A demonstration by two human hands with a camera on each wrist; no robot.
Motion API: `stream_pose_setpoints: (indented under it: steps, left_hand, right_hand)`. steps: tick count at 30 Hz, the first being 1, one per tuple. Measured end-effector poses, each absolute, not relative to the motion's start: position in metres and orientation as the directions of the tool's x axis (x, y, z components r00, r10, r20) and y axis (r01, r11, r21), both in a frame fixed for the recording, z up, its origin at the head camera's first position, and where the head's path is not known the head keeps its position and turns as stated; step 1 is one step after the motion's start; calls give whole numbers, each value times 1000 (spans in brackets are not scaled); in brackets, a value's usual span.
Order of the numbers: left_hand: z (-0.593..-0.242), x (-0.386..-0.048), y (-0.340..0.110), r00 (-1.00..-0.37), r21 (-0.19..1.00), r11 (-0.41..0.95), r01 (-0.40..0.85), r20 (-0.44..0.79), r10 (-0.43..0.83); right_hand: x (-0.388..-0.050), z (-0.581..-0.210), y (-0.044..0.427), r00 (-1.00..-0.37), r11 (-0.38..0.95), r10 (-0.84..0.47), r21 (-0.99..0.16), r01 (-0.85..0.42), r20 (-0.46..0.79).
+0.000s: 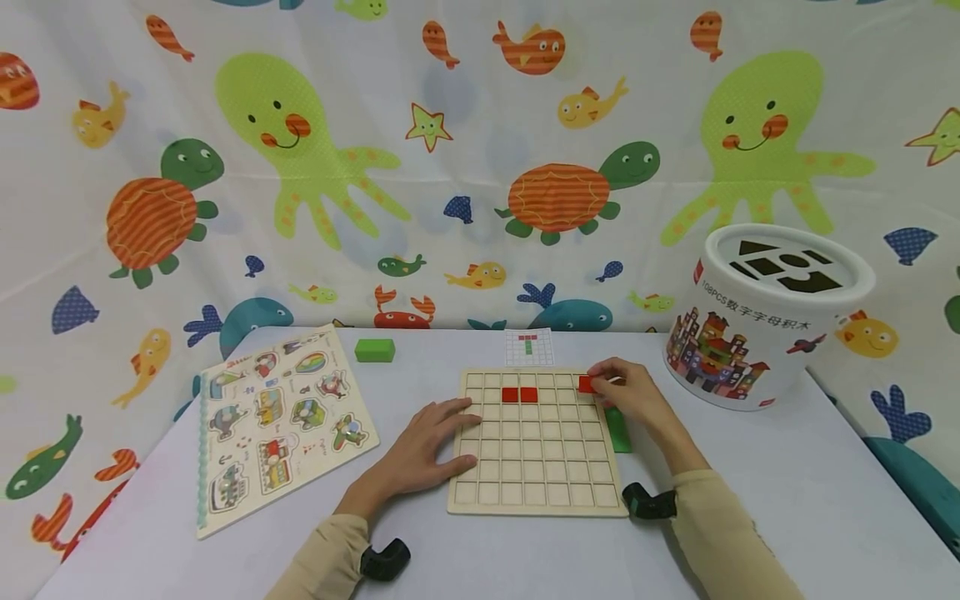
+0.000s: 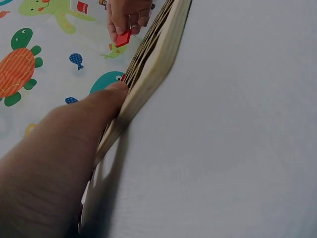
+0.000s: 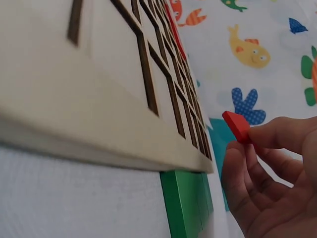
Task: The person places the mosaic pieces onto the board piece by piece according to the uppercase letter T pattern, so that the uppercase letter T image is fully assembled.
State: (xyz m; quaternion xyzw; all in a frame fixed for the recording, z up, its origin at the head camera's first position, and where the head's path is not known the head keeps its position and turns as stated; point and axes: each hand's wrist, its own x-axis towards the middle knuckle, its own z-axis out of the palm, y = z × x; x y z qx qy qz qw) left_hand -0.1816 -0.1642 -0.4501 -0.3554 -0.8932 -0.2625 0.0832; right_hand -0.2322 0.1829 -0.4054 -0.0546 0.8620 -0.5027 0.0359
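A wooden grid board [image 1: 536, 471] lies on the table in the head view, with two red square tiles [image 1: 510, 395] side by side in its second row. My left hand [image 1: 420, 447] rests on the board's left edge, fingers spread; the left wrist view shows the thumb [image 2: 106, 101] on the rim. Between thumb and fingers, my right hand [image 1: 636, 393] pinches another red square tile [image 3: 237, 126] near the board's upper right corner. That tile is held above the surface in the right wrist view. Beneath this hand, a green piece [image 1: 618, 430] lies against the board's right side, partly hidden.
Behind the board lies a small grid card [image 1: 517, 354] with a red and green pattern. A green block [image 1: 375, 350] is at the back left, beside a picture puzzle board [image 1: 300, 450]. A white bucket [image 1: 795, 358] with a shape-slotted lid stands at the back right.
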Motion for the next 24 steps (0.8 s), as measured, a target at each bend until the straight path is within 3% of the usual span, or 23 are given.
stream_pose_setpoints:
  steps: [8, 24]
  left_hand:
    - [-451, -182, -165, -740, 408, 619, 672, 325, 589]
    - [-453, -182, -165, -730, 401, 610, 683, 347, 589]
  right_hand:
    - [-232, -404, 175, -988, 539, -155, -840, -70, -16]
    - [-234, -407, 149, -976, 493, -217, -866, -83, -29]
